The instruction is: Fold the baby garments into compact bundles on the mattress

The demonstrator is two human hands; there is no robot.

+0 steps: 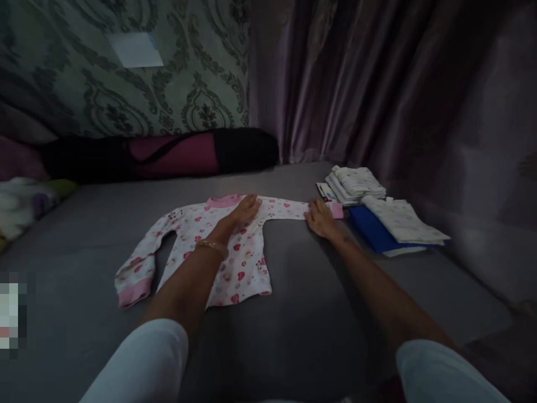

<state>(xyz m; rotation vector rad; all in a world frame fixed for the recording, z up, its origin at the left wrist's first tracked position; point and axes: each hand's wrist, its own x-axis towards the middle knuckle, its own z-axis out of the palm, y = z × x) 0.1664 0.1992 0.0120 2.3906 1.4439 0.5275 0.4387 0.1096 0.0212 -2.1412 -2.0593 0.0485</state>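
Observation:
A small white long-sleeved shirt (247, 254) with red hearts, a pink collar and pink cuffs lies spread on the grey bed sheet (302, 313). My left hand (245, 211) rests flat on it near the shoulder, fingers stretched out. Farther right, my right hand (321, 218) lies on the sleeve close to its cuff, the fingers laid over the cloth. That sleeve runs straight out to the right. The other sleeve bends down toward the lower left. Part of the shirt's body is hidden under my left forearm.
Folded white cloths (356, 184) are stacked at the right, by a blue flat item (371, 226) with another folded cloth (405, 221) on it. A long black and magenta bag (176, 154) lies along the patterned wall. Purple curtains (319, 84) hang behind. A plush-looking item (23, 204) sits far left.

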